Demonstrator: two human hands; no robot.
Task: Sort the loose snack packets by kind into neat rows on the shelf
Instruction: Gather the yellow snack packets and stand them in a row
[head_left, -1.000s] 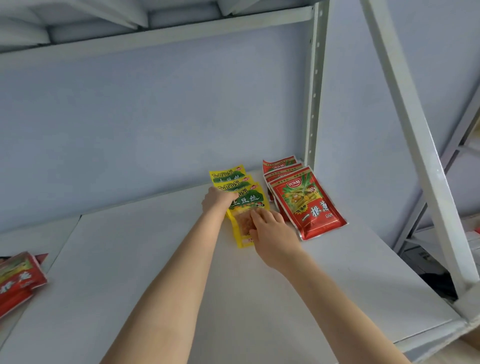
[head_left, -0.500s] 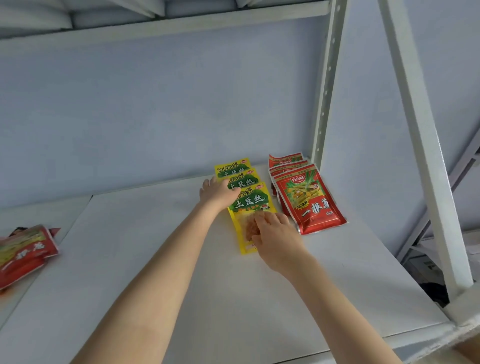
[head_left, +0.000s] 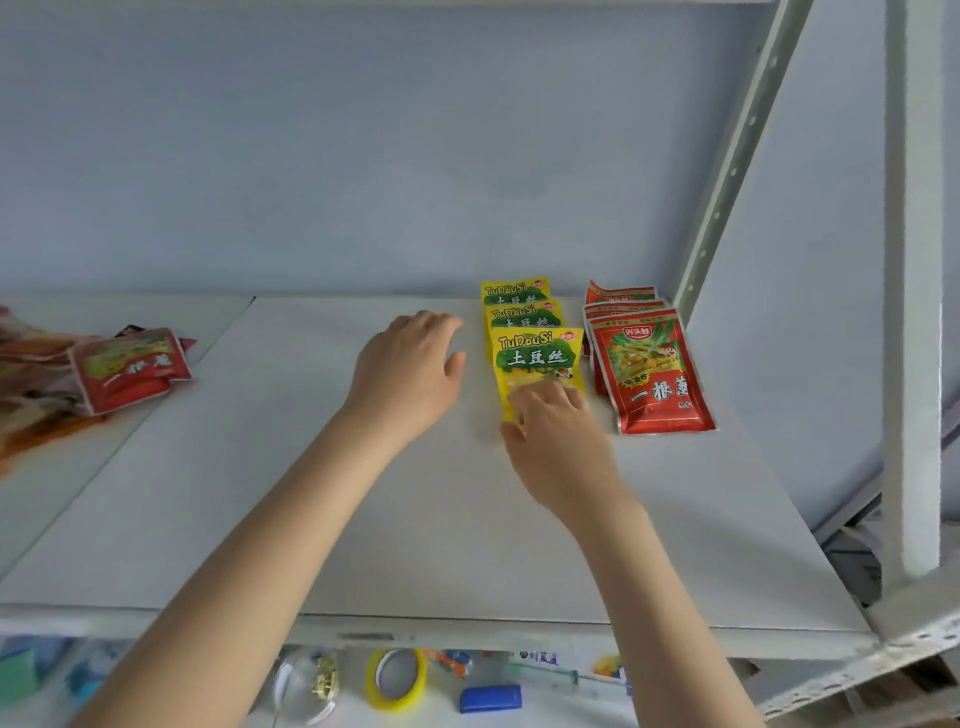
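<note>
Three yellow packets (head_left: 535, 353) lie in an overlapping row on the white shelf (head_left: 415, 519), running back toward the wall. To their right is a row of red packets (head_left: 652, 379), also overlapping. My right hand (head_left: 550, 436) rests flat with its fingertips on the lower part of the front yellow packet, not gripping it. My left hand (head_left: 410, 369) hovers open just left of the yellow row, clear of the packets. A loose pile of red packets (head_left: 130, 369) sits at the far left of the shelf.
A perforated metal upright (head_left: 727, 171) stands behind the red row, and a thicker post (head_left: 914, 312) at the right front. Below the shelf's front edge are a roll of yellow tape (head_left: 397, 680), a blue object (head_left: 491, 699) and other small items.
My left hand has come off the yellow packets and moved left. My right hand stays on the front yellow packet. The camera has tilted down, showing the shelf's front edge and the level below.
</note>
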